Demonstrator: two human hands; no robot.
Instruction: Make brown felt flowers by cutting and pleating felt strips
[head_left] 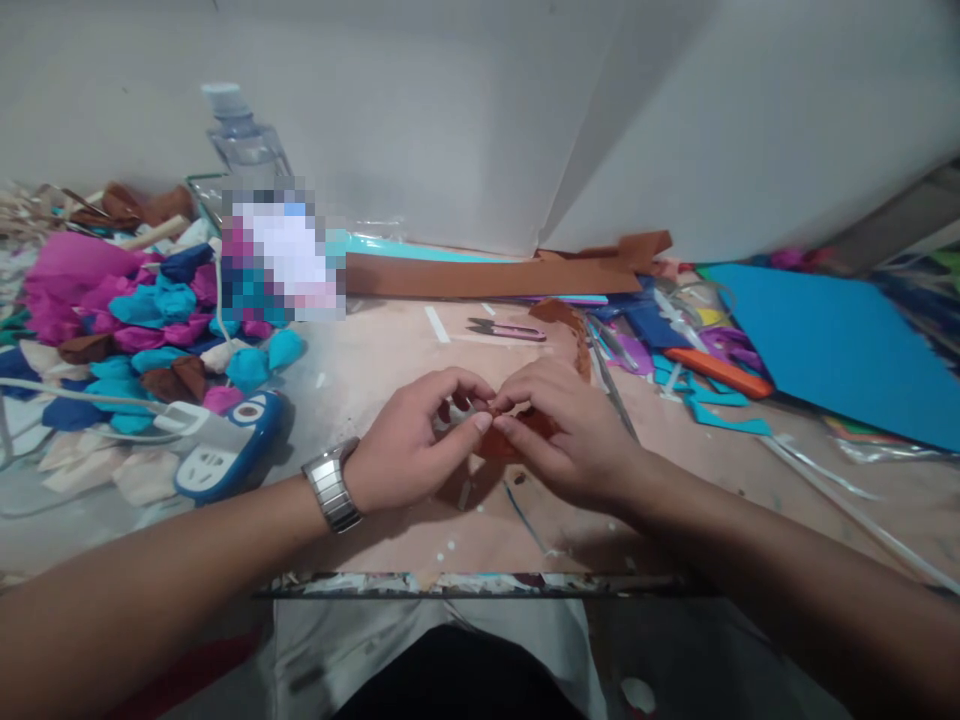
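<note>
Between my two hands, above the tabletop, is a small orange-brown piece that looks like crepe paper. My left hand, with a silver watch on its wrist, pinches its upper edge between thumb and fingers. My right hand pinches the same edge from the other side, fingertips nearly meeting the left ones. Fingers cover much of the piece. Just beyond the hands lie thread snips with a pink handle. A ruffled brown strip lies behind my right hand, beside a slim metal tool.
At left, pink, blue and brown paper bundles are heaped near a blue power strip. A water bottle stands behind a blurred-out patch. Long brown strips lie along the wall. At right are an orange cutter and blue sheet.
</note>
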